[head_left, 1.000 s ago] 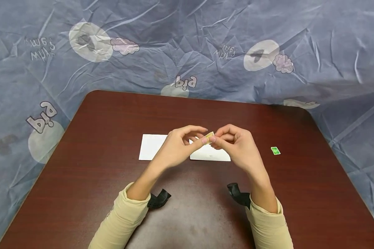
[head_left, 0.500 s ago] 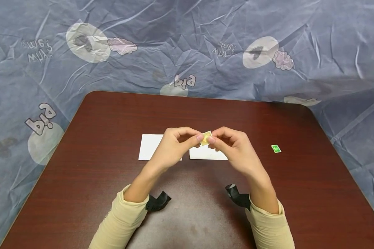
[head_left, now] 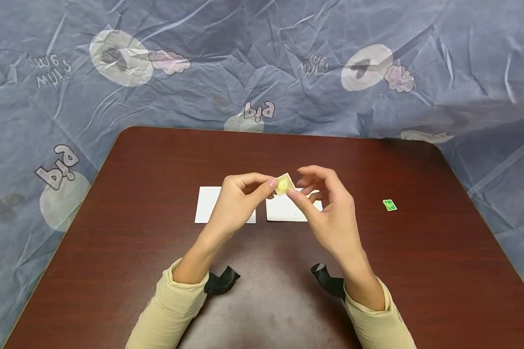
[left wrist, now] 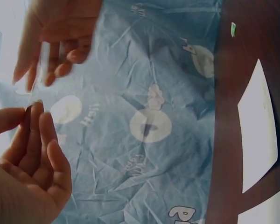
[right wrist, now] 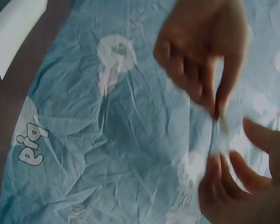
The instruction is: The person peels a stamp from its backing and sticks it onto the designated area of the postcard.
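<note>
Sticker [head_left: 283, 184] pinched between left hand [head_left: 237, 203] fingers [head_left: 271, 183], right hand [head_left: 332, 213] thumb touching.

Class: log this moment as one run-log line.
left hand: pinches yellow sticker | right hand: thumb touches it | below: white cards
</note>
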Action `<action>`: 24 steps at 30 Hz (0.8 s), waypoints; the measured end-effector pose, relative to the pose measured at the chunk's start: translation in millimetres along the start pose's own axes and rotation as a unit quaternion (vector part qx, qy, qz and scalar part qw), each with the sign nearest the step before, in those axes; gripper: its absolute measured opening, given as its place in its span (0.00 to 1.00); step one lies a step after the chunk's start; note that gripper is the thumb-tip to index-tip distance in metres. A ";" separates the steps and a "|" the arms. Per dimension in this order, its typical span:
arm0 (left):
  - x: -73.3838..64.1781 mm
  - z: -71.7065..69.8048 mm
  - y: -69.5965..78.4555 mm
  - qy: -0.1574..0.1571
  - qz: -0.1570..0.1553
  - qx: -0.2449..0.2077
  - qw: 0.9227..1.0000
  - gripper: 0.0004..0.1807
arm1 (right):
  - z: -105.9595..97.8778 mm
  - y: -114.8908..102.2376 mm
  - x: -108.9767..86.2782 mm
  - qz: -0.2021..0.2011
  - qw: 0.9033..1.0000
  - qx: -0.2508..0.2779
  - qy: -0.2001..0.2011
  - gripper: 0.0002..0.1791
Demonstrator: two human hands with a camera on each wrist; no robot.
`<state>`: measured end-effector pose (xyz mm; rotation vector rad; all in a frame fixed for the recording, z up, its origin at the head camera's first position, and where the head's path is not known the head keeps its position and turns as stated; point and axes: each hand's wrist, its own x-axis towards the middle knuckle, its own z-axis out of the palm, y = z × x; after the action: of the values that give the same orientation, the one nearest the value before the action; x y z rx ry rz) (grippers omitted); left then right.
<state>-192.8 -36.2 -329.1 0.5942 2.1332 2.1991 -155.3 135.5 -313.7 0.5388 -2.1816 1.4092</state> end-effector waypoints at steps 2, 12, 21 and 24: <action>0.9 0.5 -0.8 0.011 0.002 0.013 1.000 0.08 | 6.8 -2.0 -2.8 -0.060 0.995 -0.062 0.049 0.20; 0.0 5.8 -2.5 0.036 0.031 0.078 0.996 0.08 | 27.2 -1.8 -15.3 -0.110 0.960 -0.240 0.096 0.19; -1.8 10.4 -1.6 0.045 0.043 0.095 0.994 0.08 | 32.3 0.7 -19.2 -0.091 0.946 -0.299 0.089 0.21; -1.8 11.9 -2.1 0.046 0.055 0.108 0.992 0.07 | 33.3 2.1 -20.0 -0.097 0.942 -0.306 0.095 0.18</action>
<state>-188.3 -25.2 -331.7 0.6466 2.4651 2.1009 -146.5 107.0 -338.7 0.3510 -2.1804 0.5953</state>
